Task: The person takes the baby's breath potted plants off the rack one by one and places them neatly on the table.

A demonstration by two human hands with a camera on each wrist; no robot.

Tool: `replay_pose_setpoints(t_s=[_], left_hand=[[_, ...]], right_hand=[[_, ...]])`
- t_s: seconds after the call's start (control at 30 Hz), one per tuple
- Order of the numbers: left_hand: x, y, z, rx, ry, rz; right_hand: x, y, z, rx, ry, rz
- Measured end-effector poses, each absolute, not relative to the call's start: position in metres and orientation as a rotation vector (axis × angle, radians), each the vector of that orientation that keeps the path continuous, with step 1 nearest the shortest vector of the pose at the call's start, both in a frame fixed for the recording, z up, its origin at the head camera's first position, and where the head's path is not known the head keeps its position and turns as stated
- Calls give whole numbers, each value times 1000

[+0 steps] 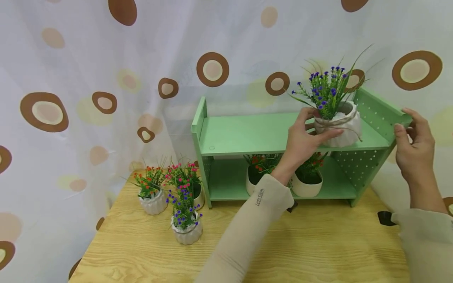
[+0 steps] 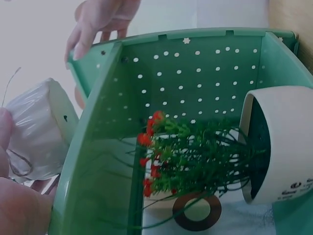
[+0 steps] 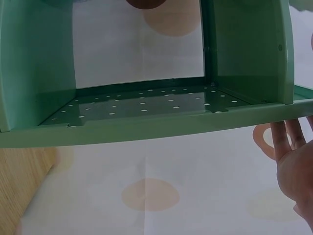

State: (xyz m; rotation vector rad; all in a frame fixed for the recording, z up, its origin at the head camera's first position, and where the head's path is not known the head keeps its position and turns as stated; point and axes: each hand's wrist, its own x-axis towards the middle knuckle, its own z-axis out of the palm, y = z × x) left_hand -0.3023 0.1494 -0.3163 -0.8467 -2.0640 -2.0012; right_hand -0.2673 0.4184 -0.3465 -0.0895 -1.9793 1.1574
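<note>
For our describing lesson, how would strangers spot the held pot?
Find the green shelf on the table. At its upper right is a white pot of purple flowers. The left hand grips it; its purple-flowered lookalike stands on the table.

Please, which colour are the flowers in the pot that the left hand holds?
Violet-blue; the flowers show best in the head view.

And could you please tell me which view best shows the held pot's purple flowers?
The head view, where the purple flowers stand unobstructed above the white pot in the left hand. The left wrist view shows part of that pot but no purple blooms; the right wrist view shows none either.
</note>
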Motion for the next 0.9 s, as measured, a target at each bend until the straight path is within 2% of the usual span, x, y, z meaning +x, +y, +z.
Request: replay_pose_setpoints(t_s=[0.5,0.9], left_hand=[[-293,97,-321,-914,-1900,-2128],[-270,46,-329,-914,-1813,-2185]], right_hand=[[-268,419,-346,-81,-1982,1140],[-269,420,-346,-105,-2001,1149]])
